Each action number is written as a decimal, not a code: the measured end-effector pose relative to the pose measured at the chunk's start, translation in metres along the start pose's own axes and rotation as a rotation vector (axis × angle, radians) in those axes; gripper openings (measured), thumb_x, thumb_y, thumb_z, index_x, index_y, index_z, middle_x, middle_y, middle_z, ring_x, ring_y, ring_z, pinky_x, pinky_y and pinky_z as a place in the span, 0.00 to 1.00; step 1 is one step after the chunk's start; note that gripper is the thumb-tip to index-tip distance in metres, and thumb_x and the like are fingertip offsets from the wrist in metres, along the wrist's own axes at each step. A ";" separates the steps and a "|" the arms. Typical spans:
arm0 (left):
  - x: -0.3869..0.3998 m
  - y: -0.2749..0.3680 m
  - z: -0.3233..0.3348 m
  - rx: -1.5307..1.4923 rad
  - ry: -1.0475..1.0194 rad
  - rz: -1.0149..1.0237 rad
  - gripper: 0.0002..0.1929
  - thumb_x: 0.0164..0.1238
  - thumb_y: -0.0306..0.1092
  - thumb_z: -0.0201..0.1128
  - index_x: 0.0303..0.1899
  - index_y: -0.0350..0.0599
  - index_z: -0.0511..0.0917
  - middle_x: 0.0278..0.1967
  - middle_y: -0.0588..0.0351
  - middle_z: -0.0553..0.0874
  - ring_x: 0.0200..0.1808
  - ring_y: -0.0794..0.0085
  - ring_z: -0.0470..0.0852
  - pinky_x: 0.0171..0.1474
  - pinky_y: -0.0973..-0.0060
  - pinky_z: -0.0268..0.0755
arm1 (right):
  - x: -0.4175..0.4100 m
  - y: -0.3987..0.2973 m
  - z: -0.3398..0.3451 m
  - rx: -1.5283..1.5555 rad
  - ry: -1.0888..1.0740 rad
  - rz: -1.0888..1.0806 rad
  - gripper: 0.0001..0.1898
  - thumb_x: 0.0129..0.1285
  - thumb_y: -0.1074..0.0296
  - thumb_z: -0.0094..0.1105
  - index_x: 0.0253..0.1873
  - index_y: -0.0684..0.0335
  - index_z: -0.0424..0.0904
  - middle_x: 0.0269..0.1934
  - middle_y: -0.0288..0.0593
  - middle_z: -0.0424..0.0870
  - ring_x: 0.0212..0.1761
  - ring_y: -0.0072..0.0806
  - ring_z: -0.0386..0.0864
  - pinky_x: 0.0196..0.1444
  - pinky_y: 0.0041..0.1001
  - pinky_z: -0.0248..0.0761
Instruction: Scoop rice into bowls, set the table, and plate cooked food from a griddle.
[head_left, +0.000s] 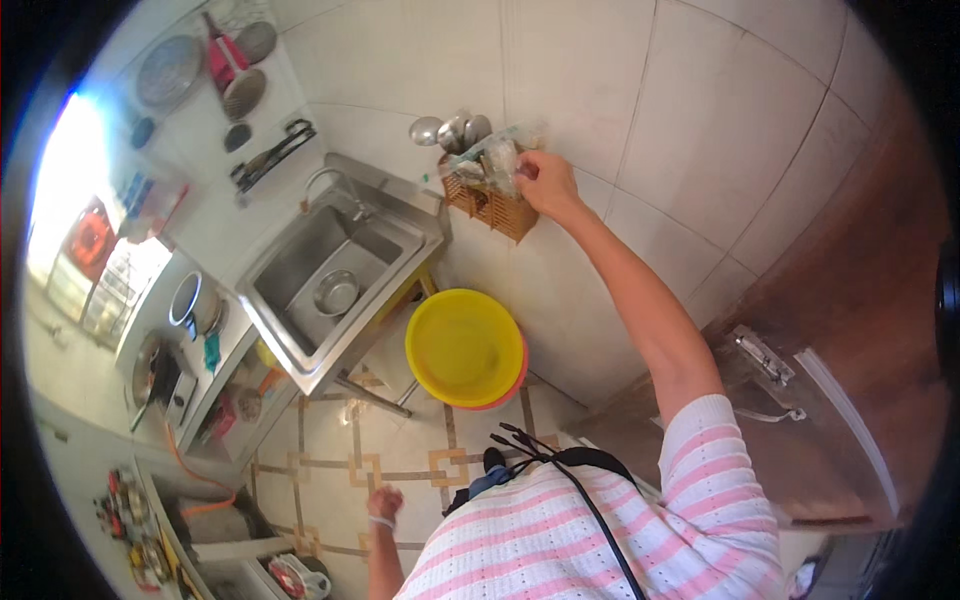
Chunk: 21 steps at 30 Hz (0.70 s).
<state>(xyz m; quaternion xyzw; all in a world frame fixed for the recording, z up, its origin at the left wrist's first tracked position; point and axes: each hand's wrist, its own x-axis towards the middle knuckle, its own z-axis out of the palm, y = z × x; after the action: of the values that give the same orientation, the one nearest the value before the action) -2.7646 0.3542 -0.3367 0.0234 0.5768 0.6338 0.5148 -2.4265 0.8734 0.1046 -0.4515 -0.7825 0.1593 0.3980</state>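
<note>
My right hand (547, 184) reaches up to a brown plastic utensil basket (491, 206) on the tiled wall. Its fingers are at a clear plastic bag (501, 161) lying over the basket's top; whether they grip it is not plain. Metal ladles or large spoons (450, 133) stand in the basket's left part. My left hand (385, 502) hangs low over the floor, fingers curled, too small and blurred to tell if it holds anything. Left of the basket is a stainless steel sink (300, 277) with a small metal bowl (336, 292) in it.
A yellow basin (465, 347) rests on a pink one below the basket. A counter at the left bears a pot (196, 304) and a wok (150, 367). Strainers (244, 94) and a black rack (271, 156) hang on the wall above the sink. A brown door (825, 300) is at the right.
</note>
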 end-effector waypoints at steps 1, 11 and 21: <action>0.029 0.032 -0.002 -0.003 -0.075 0.042 0.06 0.64 0.31 0.55 0.28 0.43 0.73 0.19 0.58 0.74 0.19 0.71 0.74 0.24 0.74 0.72 | -0.001 0.000 0.000 -0.003 0.006 0.019 0.15 0.54 0.67 0.60 0.47 0.63 0.80 0.34 0.48 0.85 0.36 0.36 0.83 0.43 0.33 0.75; 0.038 0.189 0.256 0.258 -0.327 0.138 0.10 0.65 0.29 0.58 0.45 0.39 0.76 0.33 0.53 0.84 0.33 0.73 0.82 0.38 0.77 0.78 | 0.006 0.008 -0.034 -0.222 0.348 -0.044 0.15 0.59 0.67 0.58 0.51 0.60 0.74 0.28 0.49 0.82 0.31 0.44 0.81 0.35 0.36 0.73; -0.028 0.214 0.324 0.445 -0.625 0.282 0.10 0.71 0.33 0.55 0.47 0.39 0.76 0.33 0.55 0.83 0.35 0.73 0.82 0.42 0.76 0.76 | 0.031 0.019 -0.038 -0.145 0.340 -0.092 0.08 0.55 0.74 0.54 0.40 0.65 0.78 0.33 0.57 0.82 0.35 0.54 0.80 0.39 0.42 0.72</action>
<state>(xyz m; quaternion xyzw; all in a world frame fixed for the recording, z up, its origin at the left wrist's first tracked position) -2.6829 0.6061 -0.0509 0.4046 0.5067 0.5201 0.5559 -2.3947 0.9060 0.1318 -0.4632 -0.7332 0.0055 0.4978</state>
